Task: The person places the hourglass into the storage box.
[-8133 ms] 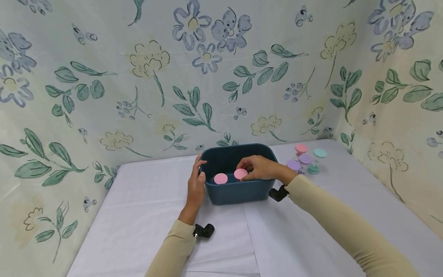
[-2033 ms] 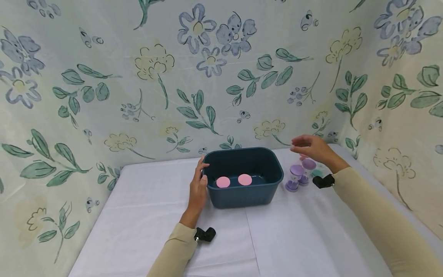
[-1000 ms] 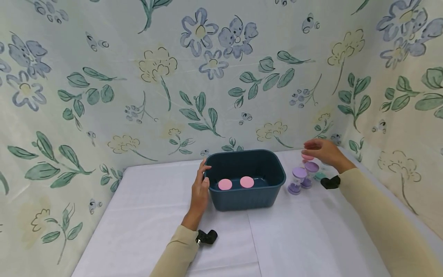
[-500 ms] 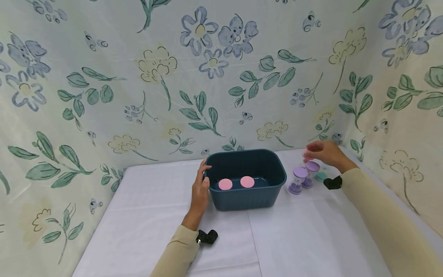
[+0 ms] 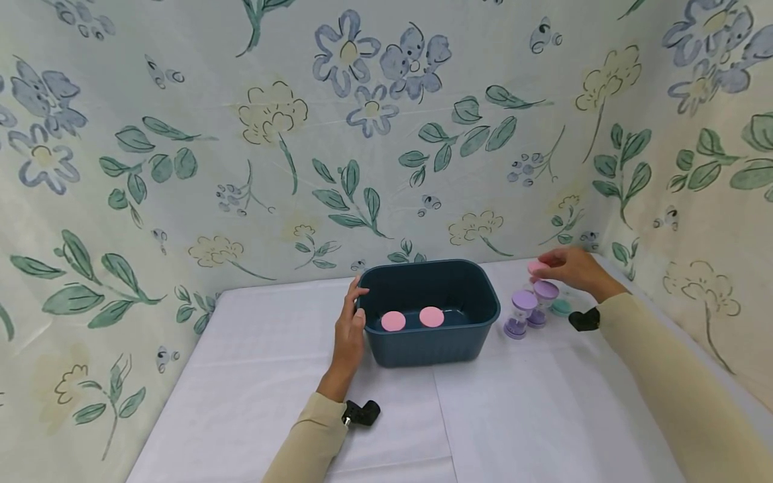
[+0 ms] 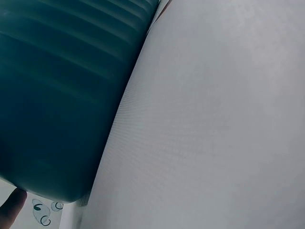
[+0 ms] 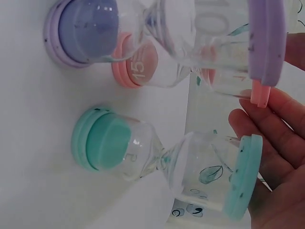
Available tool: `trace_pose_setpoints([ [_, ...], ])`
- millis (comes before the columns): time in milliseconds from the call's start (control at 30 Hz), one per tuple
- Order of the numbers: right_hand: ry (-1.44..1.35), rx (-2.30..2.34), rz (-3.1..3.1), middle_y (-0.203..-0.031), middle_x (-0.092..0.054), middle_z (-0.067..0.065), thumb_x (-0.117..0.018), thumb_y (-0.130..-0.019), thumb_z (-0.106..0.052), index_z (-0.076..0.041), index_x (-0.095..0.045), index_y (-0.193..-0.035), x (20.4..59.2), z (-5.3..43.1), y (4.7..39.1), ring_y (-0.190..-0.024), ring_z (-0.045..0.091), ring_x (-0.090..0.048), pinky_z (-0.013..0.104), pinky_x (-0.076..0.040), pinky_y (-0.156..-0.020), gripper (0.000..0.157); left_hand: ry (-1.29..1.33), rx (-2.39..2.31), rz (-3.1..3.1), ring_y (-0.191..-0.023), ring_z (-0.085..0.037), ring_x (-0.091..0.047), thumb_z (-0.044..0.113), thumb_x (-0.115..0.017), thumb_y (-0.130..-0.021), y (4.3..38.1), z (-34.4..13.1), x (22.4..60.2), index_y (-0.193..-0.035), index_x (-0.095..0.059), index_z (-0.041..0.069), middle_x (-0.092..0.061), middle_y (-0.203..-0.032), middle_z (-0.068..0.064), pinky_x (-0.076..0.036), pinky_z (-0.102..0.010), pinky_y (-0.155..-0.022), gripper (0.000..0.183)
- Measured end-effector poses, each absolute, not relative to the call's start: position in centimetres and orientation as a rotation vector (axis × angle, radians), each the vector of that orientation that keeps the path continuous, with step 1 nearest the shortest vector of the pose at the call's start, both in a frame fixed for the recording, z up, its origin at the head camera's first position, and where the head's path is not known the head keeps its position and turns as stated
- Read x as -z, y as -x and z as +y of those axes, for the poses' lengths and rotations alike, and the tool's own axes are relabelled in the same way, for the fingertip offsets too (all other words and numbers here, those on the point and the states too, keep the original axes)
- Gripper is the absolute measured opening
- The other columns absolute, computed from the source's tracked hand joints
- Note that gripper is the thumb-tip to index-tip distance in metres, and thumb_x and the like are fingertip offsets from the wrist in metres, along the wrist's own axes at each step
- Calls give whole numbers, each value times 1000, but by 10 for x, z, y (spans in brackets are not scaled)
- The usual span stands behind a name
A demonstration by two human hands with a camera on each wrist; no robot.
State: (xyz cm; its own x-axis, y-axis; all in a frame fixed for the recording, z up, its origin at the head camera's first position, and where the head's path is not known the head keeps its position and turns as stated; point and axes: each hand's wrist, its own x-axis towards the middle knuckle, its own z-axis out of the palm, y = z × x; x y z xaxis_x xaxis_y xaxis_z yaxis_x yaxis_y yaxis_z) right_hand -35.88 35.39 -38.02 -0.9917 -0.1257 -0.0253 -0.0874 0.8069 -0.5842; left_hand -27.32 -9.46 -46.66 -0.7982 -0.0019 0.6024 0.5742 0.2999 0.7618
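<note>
In the head view my left hand (image 5: 348,335) holds the left end of a dark blue bin (image 5: 429,349), with a finger over its rim; one fingertip (image 6: 13,206) touches the bin in the left wrist view. Two round pink caps (image 5: 393,321) show inside the bin, whatever is under them hidden by the front wall. My right hand (image 5: 576,270) pinches the pink cap of an hourglass (image 5: 537,266) right of the bin. That hourglass stands upright, marked 15 in the right wrist view, partly behind a purple hourglass (image 7: 90,31).
Two purple hourglasses (image 5: 523,301) stand between the bin and my right hand. A teal hourglass (image 7: 107,143) stands beside the pink one, its top hidden by my hand in the head view. Floral cloth (image 5: 362,168) hangs behind the white-covered table (image 5: 272,376).
My right hand has left the second pink cap in the bin, reached over to the hourglasses on the right and taken hold of the pink one. My left hand stays on the bin.
</note>
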Motion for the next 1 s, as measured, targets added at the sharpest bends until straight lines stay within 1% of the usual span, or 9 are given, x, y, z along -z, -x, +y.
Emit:
trace_pose_setpoints([
  [133,168,889,2932,-130,-51,33,-67,-75,-65,7,-47,-133,382,356,360,-114,47,-50,64,-41,-94,94,509,1526,-2072,-146,-21,-19,15,-31,-98,273,-94,467,-137,-43,12,-23,-158,2,-19,-54,-114,41],
  [167,162,881,2928,-130,-51,33,-67,-75,-66,7,-47,-133,382,356,360,-115,48,-49,64,-41,-94,95,509,1531,-2073,-146,-21,-19,15,-32,-98,273,-94,467,-137,-43,12,-23,-159,2,-18,-54,-114,41],
  [233,146,868,2920,-131,-50,33,-67,-75,-66,7,-46,-134,382,355,360,-116,49,-48,65,-40,-94,96,511,1520,-2072,-146,-18,-19,17,-31,-98,277,-96,472,-137,-43,17,-23,-158,6,-19,-54,-114,41],
  [400,135,852,2920,-129,-50,34,-68,-76,-63,8,-46,-133,381,354,360,-115,49,-48,64,-41,-94,94,519,1524,-2062,-146,-19,-19,16,-32,-97,278,-96,471,-137,-43,17,-22,-159,6,-19,-55,-113,41],
  [600,135,845,2926,-128,-51,34,-68,-78,-61,8,-46,-133,383,355,361,-114,48,-49,63,-42,-93,91,510,1519,-2070,-146,-19,-19,17,-31,-98,278,-95,472,-137,-43,17,-22,-159,6,-19,-55,-113,41],
  [733,134,851,2933,-127,-52,34,-68,-78,-61,8,-47,-132,385,356,362,-113,48,-50,63,-42,-94,90,498,1516,-2078,-146,-19,-20,22,-31,-98,277,-95,472,-137,-43,17,-22,-159,6,-20,-54,-113,40],
  [833,135,857,2937,-127,-52,33,-67,-79,-61,8,-47,-133,386,357,362,-113,47,-50,63,-42,-94,90,497,1521,-2080,-146,-19,-20,26,-30,-99,277,-95,472,-136,-43,18,-23,-159,3,-20,-54,-114,40],
  [933,143,864,2939,-127,-52,33,-66,-80,-62,8,-47,-133,386,357,363,-113,47,-50,63,-42,-93,90,505,1526,-2075,-146,-19,-20,28,-30,-99,277,-94,472,-136,-43,17,-23,-159,-3,-19,-55,-114,41],
  [1000,149,868,2942,-127,-52,33,-65,-80,-62,8,-47,-133,387,358,364,-112,46,-51,62,-43,-93,89,508,1528,-2072,-146,-19,-20,29,-30,-99,277,-94,472,-136,-43,18,-23,-159,-2,-19,-55,-114,41],
])
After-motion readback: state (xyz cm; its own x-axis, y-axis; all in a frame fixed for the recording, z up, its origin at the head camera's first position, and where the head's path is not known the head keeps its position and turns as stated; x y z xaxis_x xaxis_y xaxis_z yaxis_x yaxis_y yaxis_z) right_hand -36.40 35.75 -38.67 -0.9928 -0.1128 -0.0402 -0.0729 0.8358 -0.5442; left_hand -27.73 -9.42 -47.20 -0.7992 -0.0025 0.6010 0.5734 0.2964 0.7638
